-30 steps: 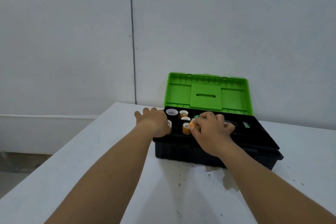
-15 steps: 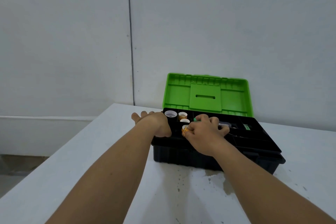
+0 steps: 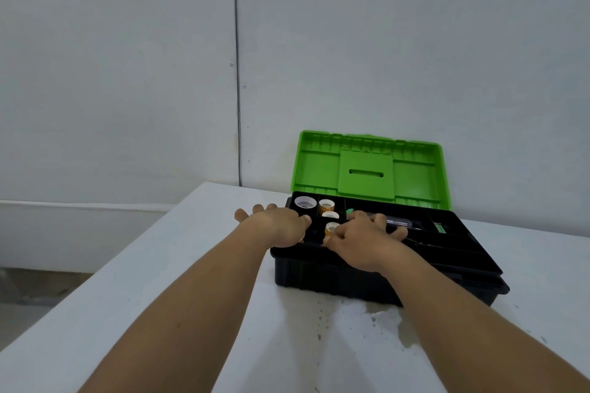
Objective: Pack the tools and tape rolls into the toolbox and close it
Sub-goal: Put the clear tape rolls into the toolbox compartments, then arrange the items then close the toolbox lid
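Here the black plastic toolbox [image 3: 335, 277] sits on the white table [image 3: 159, 297] against the wall, its bright green lid [image 3: 367, 169] standing open behind the tray. In the left compartments of the black tray stand four tape rolls: a white-cored roll [image 3: 305, 202] at the far corner, a small orange roll [image 3: 326, 206] beside it, a pale roll [image 3: 330, 215] just nearer, and another orange roll [image 3: 331, 228] nearest the person. A long tool with a green end [image 3: 350, 211] lies across the middle channel, its long axis running left to right, mostly hidden by the fingers.

The left hand [image 3: 277, 228] rests flat and open on the tray's left edge, holding nothing. The right hand [image 3: 364, 238] lies over the middle of the tray, fingers loosely curled, its thumb side touching the nearest orange roll; I cannot tell whether it grips anything.

The packing looks nearly done. The lid stands directly beyond both hands, hinged along the far edge, so closing means reaching forward over the tray and swinging it toward the person. The right hand is nearer the lid's centre.
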